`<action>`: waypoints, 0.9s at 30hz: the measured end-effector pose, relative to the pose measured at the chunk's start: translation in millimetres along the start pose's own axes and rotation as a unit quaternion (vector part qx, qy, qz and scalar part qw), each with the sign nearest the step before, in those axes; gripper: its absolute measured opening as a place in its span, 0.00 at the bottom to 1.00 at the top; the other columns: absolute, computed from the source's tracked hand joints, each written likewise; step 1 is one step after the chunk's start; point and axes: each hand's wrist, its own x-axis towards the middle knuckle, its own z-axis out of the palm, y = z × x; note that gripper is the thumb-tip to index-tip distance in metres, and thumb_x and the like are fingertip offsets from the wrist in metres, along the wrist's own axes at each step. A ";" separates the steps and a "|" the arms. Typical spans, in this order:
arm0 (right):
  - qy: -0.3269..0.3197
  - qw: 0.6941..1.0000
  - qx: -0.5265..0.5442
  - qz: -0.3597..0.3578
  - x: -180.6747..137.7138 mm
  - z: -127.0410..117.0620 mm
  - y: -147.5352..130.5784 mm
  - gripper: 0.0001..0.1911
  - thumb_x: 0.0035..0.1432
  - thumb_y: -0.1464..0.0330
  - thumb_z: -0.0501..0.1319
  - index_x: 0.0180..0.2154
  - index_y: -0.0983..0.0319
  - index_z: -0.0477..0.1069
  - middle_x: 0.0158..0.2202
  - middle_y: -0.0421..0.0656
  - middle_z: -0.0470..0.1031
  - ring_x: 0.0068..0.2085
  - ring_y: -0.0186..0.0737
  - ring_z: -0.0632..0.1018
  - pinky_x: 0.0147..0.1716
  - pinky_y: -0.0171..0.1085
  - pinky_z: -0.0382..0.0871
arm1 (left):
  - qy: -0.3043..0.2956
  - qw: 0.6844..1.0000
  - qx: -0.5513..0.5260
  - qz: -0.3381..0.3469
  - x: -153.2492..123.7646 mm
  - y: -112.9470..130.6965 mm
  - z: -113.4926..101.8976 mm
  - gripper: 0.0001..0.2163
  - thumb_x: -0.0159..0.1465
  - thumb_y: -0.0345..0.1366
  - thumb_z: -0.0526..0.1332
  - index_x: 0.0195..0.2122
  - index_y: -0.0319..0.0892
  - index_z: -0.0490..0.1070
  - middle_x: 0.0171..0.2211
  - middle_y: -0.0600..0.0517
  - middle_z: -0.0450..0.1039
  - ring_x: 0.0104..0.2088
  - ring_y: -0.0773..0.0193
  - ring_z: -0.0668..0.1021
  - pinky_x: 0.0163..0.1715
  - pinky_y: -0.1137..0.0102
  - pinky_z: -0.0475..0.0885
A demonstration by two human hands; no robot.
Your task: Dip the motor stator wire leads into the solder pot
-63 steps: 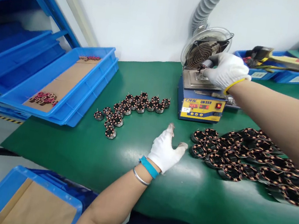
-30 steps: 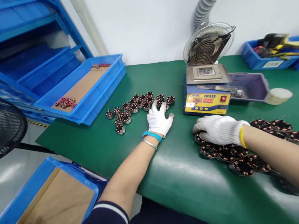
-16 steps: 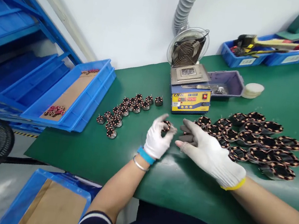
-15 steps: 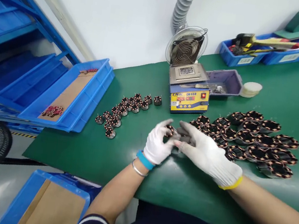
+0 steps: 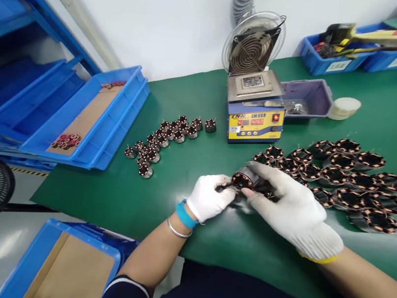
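1 wound stator (image 5: pixel 242 180): stiff, probably light, copper windings fragile; left hand (image 5: pixel 208 201) and right hand (image 5: pixel 295 212) are both pinching its outer rim.

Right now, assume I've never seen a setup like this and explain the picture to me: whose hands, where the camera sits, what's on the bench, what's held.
The picture comes from a camera worn on a person's head, looking down at their own two gloved hands. The bench is covered by a green mat. On its left part stands a cluster of small wound coils; on the right lies a spread of larger coil rings. Behind them sits a blue and yellow box with a red display, with a round fan behind it. A blue tray lies at the left. The right hand grips a copper-wound ring; the left hand pinches at its near edge. Whether the left also has a smaller piece is unclear.
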 end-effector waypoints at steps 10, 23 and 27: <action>0.002 0.993 0.114 0.028 0.3 3.9 -0.2 0.28 0.53 0.60 0.67 0.56 0.60 0.76 0.44 0.46 0.81 0.37 0.43 0.83 0.39 0.39 0.82 | 0.047 0.973 -0.224 -0.028 -1.9 0.1 -13.6 0.28 0.58 0.66 0.59 0.33 0.42 0.73 0.24 0.51 0.75 0.21 0.66 0.73 0.21 0.71 0.66; -0.040 0.991 0.117 0.046 -0.8 4.3 -0.6 0.29 0.54 0.60 0.66 0.57 0.60 0.75 0.45 0.47 0.81 0.37 0.45 0.83 0.38 0.40 0.83 | 0.116 0.967 -0.226 -0.016 -6.8 2.5 -23.0 0.25 0.59 0.63 0.60 0.30 0.43 0.72 0.19 0.54 0.72 0.17 0.70 0.68 0.16 0.74 0.59; -0.023 0.995 0.089 0.025 -1.7 8.2 5.1 0.29 0.53 0.60 0.66 0.57 0.60 0.75 0.49 0.48 0.80 0.43 0.48 0.83 0.46 0.46 0.81 | -0.033 0.984 -0.159 -0.068 -11.3 14.6 -10.3 0.21 0.56 0.57 0.68 0.24 0.42 0.71 0.18 0.53 0.73 0.17 0.70 0.69 0.16 0.73 0.63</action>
